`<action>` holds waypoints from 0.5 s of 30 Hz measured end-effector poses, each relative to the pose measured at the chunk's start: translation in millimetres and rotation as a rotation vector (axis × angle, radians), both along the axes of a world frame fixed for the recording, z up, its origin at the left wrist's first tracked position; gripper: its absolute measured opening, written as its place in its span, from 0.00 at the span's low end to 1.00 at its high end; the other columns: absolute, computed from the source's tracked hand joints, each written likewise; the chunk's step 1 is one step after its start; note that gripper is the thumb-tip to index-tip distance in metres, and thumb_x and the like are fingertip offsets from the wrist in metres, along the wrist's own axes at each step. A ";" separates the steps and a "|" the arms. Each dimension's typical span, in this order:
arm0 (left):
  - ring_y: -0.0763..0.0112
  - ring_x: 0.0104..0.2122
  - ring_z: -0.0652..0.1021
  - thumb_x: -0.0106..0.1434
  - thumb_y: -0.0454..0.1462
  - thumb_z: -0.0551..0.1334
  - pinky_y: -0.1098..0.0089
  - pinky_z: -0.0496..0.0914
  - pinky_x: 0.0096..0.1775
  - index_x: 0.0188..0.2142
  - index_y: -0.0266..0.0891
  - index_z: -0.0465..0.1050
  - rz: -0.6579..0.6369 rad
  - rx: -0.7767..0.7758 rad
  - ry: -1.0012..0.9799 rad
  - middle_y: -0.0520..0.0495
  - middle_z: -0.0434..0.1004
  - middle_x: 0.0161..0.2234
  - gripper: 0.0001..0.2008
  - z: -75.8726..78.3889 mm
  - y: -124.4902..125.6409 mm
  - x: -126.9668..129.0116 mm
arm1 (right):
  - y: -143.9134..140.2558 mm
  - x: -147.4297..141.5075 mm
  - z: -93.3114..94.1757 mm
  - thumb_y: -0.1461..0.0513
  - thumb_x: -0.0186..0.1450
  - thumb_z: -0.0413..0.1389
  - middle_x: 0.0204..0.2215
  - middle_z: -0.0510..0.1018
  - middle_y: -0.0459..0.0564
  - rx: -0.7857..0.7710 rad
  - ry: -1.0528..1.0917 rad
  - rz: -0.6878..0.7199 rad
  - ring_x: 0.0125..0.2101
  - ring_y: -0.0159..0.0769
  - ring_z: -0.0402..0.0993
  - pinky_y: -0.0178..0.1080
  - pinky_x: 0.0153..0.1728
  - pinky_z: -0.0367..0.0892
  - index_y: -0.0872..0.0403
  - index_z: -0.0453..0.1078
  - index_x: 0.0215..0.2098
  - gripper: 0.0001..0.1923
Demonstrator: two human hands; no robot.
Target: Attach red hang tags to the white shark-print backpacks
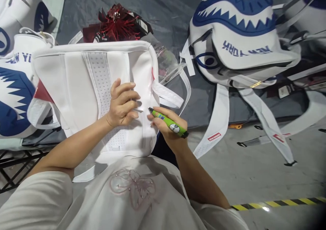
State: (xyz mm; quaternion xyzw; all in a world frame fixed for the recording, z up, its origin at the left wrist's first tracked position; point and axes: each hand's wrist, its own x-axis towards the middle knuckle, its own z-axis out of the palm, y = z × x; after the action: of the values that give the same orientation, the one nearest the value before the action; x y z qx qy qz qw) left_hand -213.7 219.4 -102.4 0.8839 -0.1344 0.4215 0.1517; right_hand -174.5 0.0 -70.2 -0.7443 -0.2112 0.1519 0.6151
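Note:
A white backpack [76,87] lies in front of me with its plain panel and a dotted mesh strip facing up, close against my shirt. My left hand [124,102] rests on this panel, its fingers bent and the thumb near the forefinger, gripping a fold of the white material. In my right hand [170,125] is a green marker pen [169,122]. Its dark tip points at the panel just right of my left fingertips; whether it touches the surface I cannot tell. A white strap [168,95] loops out from the backpack's right side.
Another white backpack [236,36] with a blue toothed mouth lies at the right, its straps hanging over the table edge. More such bags [15,97] are at the left. Behind are dark red tags [117,23] and a clear plastic bag [165,60]. Striped tape [275,203] marks the floor.

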 end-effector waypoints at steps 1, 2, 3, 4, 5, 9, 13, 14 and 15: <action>0.63 0.54 0.71 0.70 0.57 0.36 0.50 0.52 0.68 0.26 0.47 0.67 0.009 0.016 -0.031 0.50 0.75 0.34 0.31 1.3 -0.9 0.1 | 4.9 -0.8 -1.3 0.54 0.62 0.60 0.29 0.82 0.46 0.001 0.009 -0.048 0.28 0.36 0.78 0.41 0.35 0.74 0.51 0.75 0.42 0.13; 0.63 0.53 0.71 0.70 0.57 0.35 0.50 0.53 0.67 0.25 0.47 0.66 0.023 0.032 -0.044 0.49 0.75 0.33 0.32 2.3 -1.6 0.2 | 10.0 -1.5 -2.4 0.55 0.62 0.60 0.24 0.80 0.44 0.001 0.011 -0.099 0.25 0.34 0.76 0.39 0.32 0.72 0.52 0.74 0.39 0.11; 0.63 0.53 0.72 0.70 0.57 0.34 0.50 0.53 0.67 0.25 0.47 0.66 0.033 0.043 -0.051 0.49 0.75 0.33 0.32 2.9 -2.1 0.2 | 15.2 -1.9 -3.2 0.54 0.62 0.59 0.20 0.77 0.42 0.005 0.007 -0.146 0.22 0.33 0.74 0.38 0.29 0.71 0.52 0.73 0.37 0.10; 0.63 0.53 0.72 0.69 0.58 0.35 0.50 0.54 0.67 0.25 0.46 0.67 0.032 0.043 -0.062 0.49 0.75 0.32 0.32 2.9 -2.3 0.1 | 20.1 -2.1 -3.8 0.54 0.63 0.58 0.17 0.74 0.41 0.011 -0.002 -0.181 0.19 0.31 0.71 0.37 0.27 0.69 0.52 0.72 0.35 0.09; 0.62 0.52 0.73 0.69 0.58 0.36 0.49 0.54 0.67 0.26 0.46 0.67 0.020 0.038 -0.078 0.49 0.75 0.32 0.32 2.4 -2.2 -0.1 | 24.6 -2.2 -4.3 0.54 0.64 0.57 0.15 0.71 0.40 0.016 -0.013 -0.206 0.18 0.30 0.69 0.36 0.26 0.67 0.52 0.72 0.33 0.10; 0.59 0.50 0.73 0.68 0.60 0.40 0.43 0.56 0.65 0.28 0.47 0.68 -0.034 -0.002 -0.097 0.48 0.75 0.32 0.30 -3.0 0.3 -1.1 | 36.0 -1.8 -5.8 0.53 0.64 0.56 0.12 0.67 0.38 -0.026 -0.008 -0.207 0.15 0.29 0.64 0.35 0.22 0.63 0.52 0.70 0.30 0.12; 0.56 0.49 0.72 0.66 0.63 0.41 0.41 0.52 0.66 0.28 0.47 0.70 -0.034 -0.024 -0.048 0.47 0.74 0.31 0.31 -10.0 2.9 -0.8 | 38.5 -0.3 -6.5 0.53 0.63 0.57 0.13 0.67 0.38 -0.062 -0.032 -0.174 0.15 0.28 0.63 0.34 0.20 0.59 0.52 0.69 0.28 0.12; 0.56 0.50 0.73 0.66 0.64 0.41 0.41 0.52 0.67 0.27 0.47 0.69 -0.028 -0.023 -0.040 0.47 0.74 0.31 0.31 -11.1 3.2 -0.6 | 38.5 0.0 -6.8 0.53 0.64 0.56 0.13 0.66 0.38 -0.057 -0.036 -0.169 0.15 0.28 0.62 0.34 0.20 0.59 0.52 0.69 0.28 0.12; 0.57 0.50 0.73 0.65 0.64 0.41 0.41 0.52 0.67 0.27 0.47 0.69 -0.022 -0.022 -0.032 0.47 0.74 0.31 0.32 -11.9 3.3 -0.5 | 38.6 0.3 -7.1 0.53 0.64 0.56 0.13 0.66 0.38 -0.049 -0.036 -0.168 0.15 0.28 0.62 0.35 0.20 0.59 0.52 0.69 0.28 0.13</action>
State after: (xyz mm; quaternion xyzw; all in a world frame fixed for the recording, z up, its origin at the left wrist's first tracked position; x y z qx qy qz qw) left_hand -214.2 222.7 -114.3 0.8737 -0.1417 0.4356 0.1637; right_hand -174.2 38.5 -77.4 -0.7769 -0.1552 0.0916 0.6033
